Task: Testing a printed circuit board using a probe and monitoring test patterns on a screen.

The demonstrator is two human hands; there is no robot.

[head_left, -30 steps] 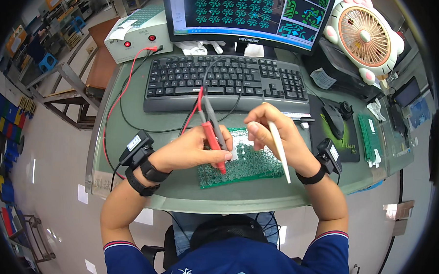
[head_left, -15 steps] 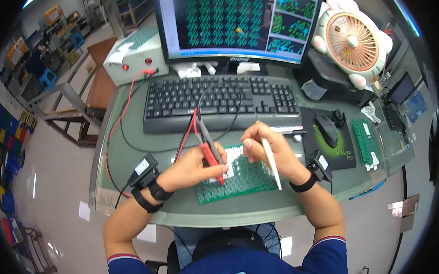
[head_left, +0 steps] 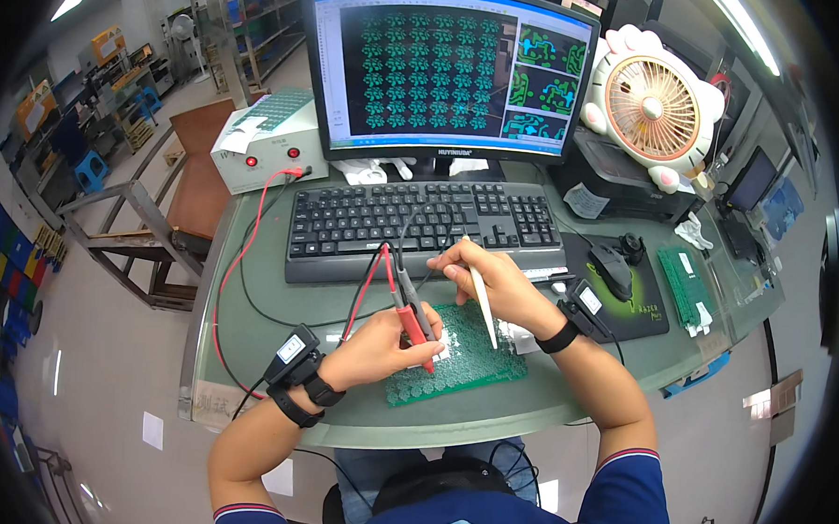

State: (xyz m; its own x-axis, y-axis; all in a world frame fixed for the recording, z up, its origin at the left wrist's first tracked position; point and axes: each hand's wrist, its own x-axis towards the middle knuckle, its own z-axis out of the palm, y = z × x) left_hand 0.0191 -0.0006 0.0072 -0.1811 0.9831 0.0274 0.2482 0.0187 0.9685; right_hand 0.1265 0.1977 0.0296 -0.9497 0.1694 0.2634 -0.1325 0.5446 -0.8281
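Glossy circuit board [head_left: 476, 369] (keyboard [head_left: 412, 222]: matt plastic).

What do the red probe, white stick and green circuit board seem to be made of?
Red probe: probably moulded plastic, smooth and evenly coloured.
White stick: perhaps smooth plastic, evenly pale; painted wood possible.
Green circuit board: likely coated laminate, its green face flecked with pale glints.
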